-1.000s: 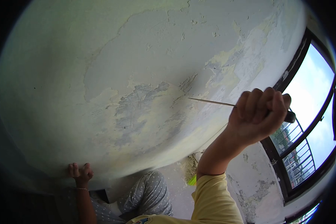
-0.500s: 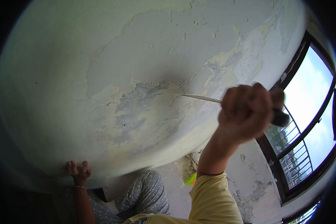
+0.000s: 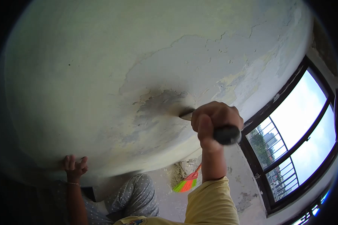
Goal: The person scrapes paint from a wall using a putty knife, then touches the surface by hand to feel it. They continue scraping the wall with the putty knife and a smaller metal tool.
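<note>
My right hand (image 3: 216, 122) is closed around the dark handle of a scraper (image 3: 227, 134). Its blade points left and meets or nearly meets the wall (image 3: 82, 101) at the lower edge of a rough patch (image 3: 163, 101) of peeling paint. Contact at the tip is hard to make out. At the lower left, my left hand (image 3: 75, 167) rests against the bottom of the wall with its fingers apart and nothing in it.
A window (image 3: 289, 138) with a dark frame and railings outside is at the right. A green and orange broom (image 3: 186, 182) stands by crumbled plaster (image 3: 182, 170) below the wall. My bent knee in dotted grey trousers (image 3: 135, 195) is at the bottom.
My right hand has moved left and down with the scraper, bringing the handle end toward the camera. The view has shifted, and more of the broom shows. My left hand stays at the wall.
</note>
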The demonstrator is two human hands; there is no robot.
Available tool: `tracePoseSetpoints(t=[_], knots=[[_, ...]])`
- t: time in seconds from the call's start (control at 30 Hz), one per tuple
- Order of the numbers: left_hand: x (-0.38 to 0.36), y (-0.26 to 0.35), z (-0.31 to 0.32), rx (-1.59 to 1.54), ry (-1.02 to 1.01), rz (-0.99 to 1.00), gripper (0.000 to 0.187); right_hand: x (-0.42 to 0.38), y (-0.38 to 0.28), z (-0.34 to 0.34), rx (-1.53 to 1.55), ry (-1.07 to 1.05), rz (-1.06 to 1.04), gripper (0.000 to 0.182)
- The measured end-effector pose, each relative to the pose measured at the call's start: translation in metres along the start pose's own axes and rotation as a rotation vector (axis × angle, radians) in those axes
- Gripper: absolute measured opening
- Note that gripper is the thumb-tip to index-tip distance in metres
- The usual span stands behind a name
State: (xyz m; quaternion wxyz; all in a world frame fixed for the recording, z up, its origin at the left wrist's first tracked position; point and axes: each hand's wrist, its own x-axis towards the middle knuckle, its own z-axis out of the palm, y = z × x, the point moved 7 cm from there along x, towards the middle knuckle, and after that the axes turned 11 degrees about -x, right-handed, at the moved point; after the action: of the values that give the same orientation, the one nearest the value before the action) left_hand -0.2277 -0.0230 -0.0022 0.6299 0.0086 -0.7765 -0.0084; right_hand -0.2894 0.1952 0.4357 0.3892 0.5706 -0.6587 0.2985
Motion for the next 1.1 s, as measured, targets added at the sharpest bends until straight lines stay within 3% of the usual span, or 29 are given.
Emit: tracePoseSetpoints(t=[0.03,0.07,0.13,0.17,0.2,0.27,0.37,0.53,0.6,0.73,0.87,0.93,1.1], knots=[[0.0,0.0,0.0,0.017,-0.001,0.007,0.034,0.002,0.021,0.004,0.13,-0.016,0.159,0.033],[-0.001,0.001,0.001,0.038,-0.001,0.011,0.035,0.002,0.02,0.003,0.133,-0.033,0.147,0.033],[-0.011,0.0,0.004,0.034,-0.008,0.0,0.035,0.004,-0.009,-0.011,0.318,0.039,-0.047,0.031],[-0.013,0.0,0.007,0.029,-0.015,0.005,0.036,0.008,-0.038,-0.009,0.336,-0.067,-0.271,0.02],[-0.013,-0.001,0.008,0.026,-0.013,0.002,0.036,0.013,-0.06,-0.012,0.387,-0.185,-0.383,0.02],[-0.013,0.001,0.005,-0.001,-0.004,0.041,0.033,0.017,-0.077,-0.018,0.224,-0.107,-0.546,0.022],[-0.01,0.001,0.004,-0.018,0.011,0.04,0.033,0.019,-0.01,-0.01,0.237,0.031,-0.183,0.029],[-0.005,0.002,0.002,-0.023,0.02,0.035,0.031,0.025,-0.042,-0.012,0.307,-0.043,-0.279,0.025],[-0.008,0.001,0.003,-0.035,0.011,0.031,0.03,0.029,-0.063,-0.028,0.261,-0.123,-0.47,0.02],[-0.005,0.003,0.0,0.0,0.011,0.027,0.032,0.026,-0.014,-0.014,0.215,-0.092,-0.318,0.02],[-0.002,0.001,0.0,0.027,0.025,0.004,0.036,0.024,-0.032,-0.017,0.235,-0.068,-0.314,0.02],[-0.006,0.001,0.003,0.025,0.026,0.001,0.035,0.023,-0.06,-0.035,0.155,-0.085,-0.477,0.018],[-0.01,-0.001,0.004,0.03,0.018,0.009,0.034,0.022,-0.015,-0.012,0.232,-0.114,-0.305,0.02]])
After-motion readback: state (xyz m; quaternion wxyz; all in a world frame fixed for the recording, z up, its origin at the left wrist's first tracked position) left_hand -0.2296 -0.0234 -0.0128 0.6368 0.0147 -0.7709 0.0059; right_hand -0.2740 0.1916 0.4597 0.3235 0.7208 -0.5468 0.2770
